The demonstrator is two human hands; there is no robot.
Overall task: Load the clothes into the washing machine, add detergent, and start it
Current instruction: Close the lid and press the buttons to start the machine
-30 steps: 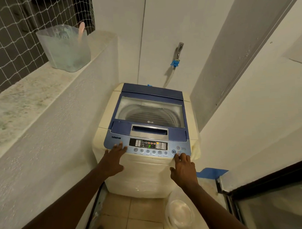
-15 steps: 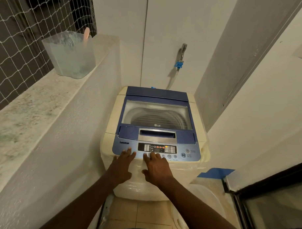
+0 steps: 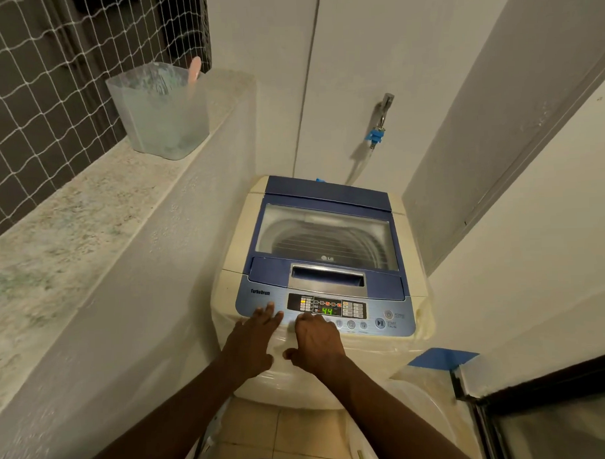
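Right hand [image 3: 315, 338] having shifted left along the control panel [image 3: 331, 310] since a second ago, fingers curling onto buttons, left hand [image 3: 253, 337] lying flat and open beside it, washing machine [image 3: 233, 252] sitting at frame centre, lid [image 3: 325, 235] closed.

- The washing machine [image 3: 316, 259] stands in a narrow niche; the rough wall under the ledge [image 3: 88, 216] is just beside it on my left, and another wall close on my right.
- Above the closed lid [image 3: 323, 235] the space is open.
- My left hand [image 3: 252, 341] and right hand [image 3: 315, 338] lie on the front of the control panel [image 3: 331, 310], covering its left buttons; the right buttons are free.
- A plastic container [image 3: 161, 110] occupies the far end of the ledge.
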